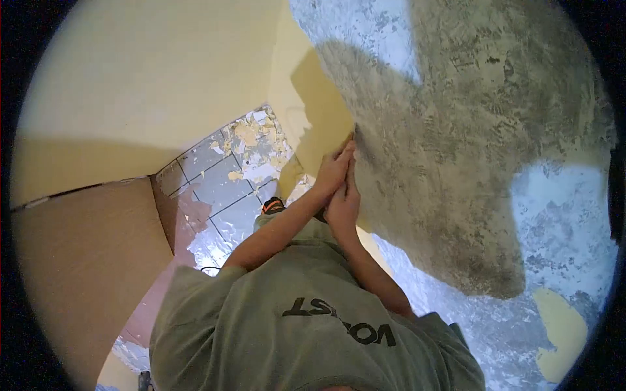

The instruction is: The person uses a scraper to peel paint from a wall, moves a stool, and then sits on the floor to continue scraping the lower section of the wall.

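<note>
My left hand (332,172) and my right hand (343,206) are closed together, the left reaching further up. Their fingertips meet the wall at the edge where pale yellow paint (326,111) borders a stripped, blotchy grey wall area (443,163). A small dark bit shows just beyond the fingertips, but whatever the hands grip is too hidden to name.
Paint flakes (251,133) litter the grey tiled floor (228,179) in the corner. A brown panel (91,254) stands at left beneath a yellow wall (150,78). A yellow paint patch (561,332) remains at lower right. A shoe (272,206) shows below my arms.
</note>
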Demonstrator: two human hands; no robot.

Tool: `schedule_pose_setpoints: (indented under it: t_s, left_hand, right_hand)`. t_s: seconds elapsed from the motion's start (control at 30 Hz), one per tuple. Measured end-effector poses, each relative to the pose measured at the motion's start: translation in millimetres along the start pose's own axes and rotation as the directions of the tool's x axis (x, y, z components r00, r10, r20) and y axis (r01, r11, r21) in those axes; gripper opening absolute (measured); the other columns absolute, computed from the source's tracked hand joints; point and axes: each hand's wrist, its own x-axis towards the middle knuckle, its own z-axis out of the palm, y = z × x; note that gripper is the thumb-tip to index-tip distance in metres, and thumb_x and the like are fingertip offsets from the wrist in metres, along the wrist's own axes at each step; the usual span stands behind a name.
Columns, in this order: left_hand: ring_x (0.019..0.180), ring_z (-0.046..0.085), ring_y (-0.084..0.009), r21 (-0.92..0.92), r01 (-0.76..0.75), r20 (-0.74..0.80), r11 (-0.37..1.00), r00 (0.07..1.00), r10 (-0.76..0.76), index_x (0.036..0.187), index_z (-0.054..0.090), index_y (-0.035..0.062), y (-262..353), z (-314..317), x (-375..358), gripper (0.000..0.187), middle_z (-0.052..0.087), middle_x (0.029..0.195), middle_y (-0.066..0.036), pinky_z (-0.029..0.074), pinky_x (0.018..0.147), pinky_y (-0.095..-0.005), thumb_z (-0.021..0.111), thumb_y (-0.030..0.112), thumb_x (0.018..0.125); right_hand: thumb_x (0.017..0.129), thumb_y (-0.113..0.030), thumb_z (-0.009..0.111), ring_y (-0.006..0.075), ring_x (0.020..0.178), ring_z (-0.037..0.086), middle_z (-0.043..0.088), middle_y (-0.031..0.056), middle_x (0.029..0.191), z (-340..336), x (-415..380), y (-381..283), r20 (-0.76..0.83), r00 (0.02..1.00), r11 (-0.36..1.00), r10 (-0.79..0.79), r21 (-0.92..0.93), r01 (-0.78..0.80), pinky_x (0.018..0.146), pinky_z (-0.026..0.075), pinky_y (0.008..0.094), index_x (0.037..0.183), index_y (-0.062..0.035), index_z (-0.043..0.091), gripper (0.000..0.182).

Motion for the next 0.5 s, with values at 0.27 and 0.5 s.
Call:
schedule_pose_setpoints:
  t_s: [0.27,0.5]
  left_hand:
    - [0.069,0.044,-0.0055,-0.125,0.000,0.028,0.992,1.000,0.003,0.128,0.045,0.0049,9,4,10,0.049,0.051,0.080,0.001,0.040,0.061,-0.0196,0.049,0.035,0.090]
    - [0.070,0.048,-0.0111,0.165,-0.167,-0.012,0.972,0.985,0.171,0.125,0.048,0.0038,-22,-8,33,0.048,0.054,0.087,-0.005,0.043,0.066,-0.0245,0.047,0.038,0.091]
  right_hand:
    - [0.091,-0.012,0.031,0.0388,0.106,0.052,0.048,0.0274,0.121,-6,11,-19,0.016,1.000,0.997,0.003,-0.079,-0.002,0.089,0.041,0.0389,0.138,-0.0069,0.026,0.047]
    - [0.091,-0.013,0.033,0.0382,0.099,0.056,0.053,0.0278,0.112,10,14,0,-0.097,0.992,0.992,-0.081,-0.100,0.071,0.084,0.044,0.0394,0.137,-0.0079,0.028,0.046]
